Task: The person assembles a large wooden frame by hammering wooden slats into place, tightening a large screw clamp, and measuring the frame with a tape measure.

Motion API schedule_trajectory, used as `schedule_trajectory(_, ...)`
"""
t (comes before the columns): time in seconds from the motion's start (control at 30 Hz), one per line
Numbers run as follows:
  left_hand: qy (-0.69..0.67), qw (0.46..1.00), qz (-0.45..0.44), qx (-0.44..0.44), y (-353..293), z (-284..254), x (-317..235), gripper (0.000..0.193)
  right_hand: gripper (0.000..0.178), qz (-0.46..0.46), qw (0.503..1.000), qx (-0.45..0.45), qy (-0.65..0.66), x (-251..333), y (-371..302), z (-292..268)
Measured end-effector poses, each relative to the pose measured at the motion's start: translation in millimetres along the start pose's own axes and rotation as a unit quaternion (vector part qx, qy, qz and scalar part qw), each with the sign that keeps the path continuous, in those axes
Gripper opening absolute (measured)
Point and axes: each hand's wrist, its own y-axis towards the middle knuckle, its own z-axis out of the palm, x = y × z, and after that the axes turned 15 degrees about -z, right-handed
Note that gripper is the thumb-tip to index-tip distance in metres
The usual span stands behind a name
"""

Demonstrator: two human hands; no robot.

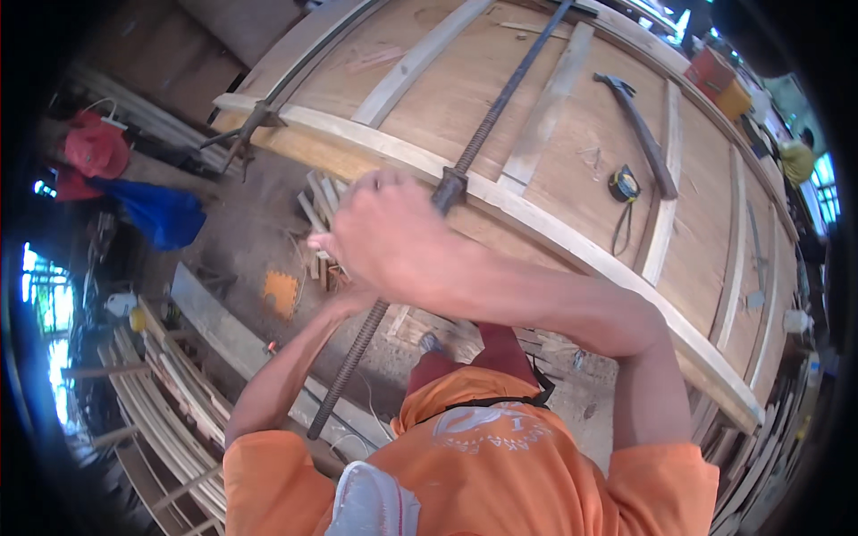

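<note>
A long bar clamp with a threaded rod (pixel 347 371) lies across the edge of a wooden panel frame (pixel 545 223). Its dark jaw (pixel 450 189) bears against the frame's near side rail. My right hand (pixel 389 237), blurred by motion, is curled over the rod just below this jaw, its thumb out to the left. The part it grips is hidden under the palm. Mostly covered by the right hand and wrist, my left hand (pixel 351 299) is close beside the rod, and its fingers cannot be seen. Farther left, a second clamp (pixel 255 123) sits on the same rail.
On the panel lie a hammer (pixel 639 129) and a tape measure (pixel 624 184). Stacked wooden strips (pixel 147 411) stand at the lower left, near a long board (pixel 210 313). An orange mat piece (pixel 280 293) and wood offcuts (pixel 320 196) are on the floor. A blue cloth (pixel 156 213) hangs left.
</note>
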Motion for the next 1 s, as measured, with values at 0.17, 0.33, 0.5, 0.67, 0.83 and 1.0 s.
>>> schedule_trajectory(0.17, -0.122, 0.987, 0.042, 0.094, 28.1, 5.1, 6.6, 0.027, 0.021, 0.059, 0.986, 0.155, -0.027, 12.4, 15.3, 30.8)
schedule_trajectory(0.33, -0.244, 0.947, 0.053, 0.201, 47.1, 8.8, -2.1, 0.021, 0.019, 0.075, 0.936, 0.327, -0.105, 2.9, 39.3, 16.9)
schedule_trajectory(0.5, -0.081, 0.995, 0.058, 0.028, 24.2, -29.8, -29.9, 0.034, 0.022, 0.168, 0.967, 0.189, 0.01, -31.8, -11.1, 61.4)
schedule_trajectory(0.67, 0.135, 0.99, 0.046, 0.009, -19.8, -87.2, -86.9, 0.04, 0.035, 0.251, 0.918, -0.175, 0.253, -21.9, -96.2, 135.9)
schedule_trajectory(0.83, 0.091, 0.995, -0.05, -0.011, -42.0, -67.7, -130.1, 0.044, 0.036, 0.233, 0.786, -0.328, 0.47, -29.7, -101.0, 181.2)
schedule_trajectory(1.0, 0.099, 0.971, -0.2, -0.08, -54.8, -31.1, -184.0, 0.044, 0.057, 0.123, 0.647, -0.416, 0.627, -36.8, -72.1, 262.0)
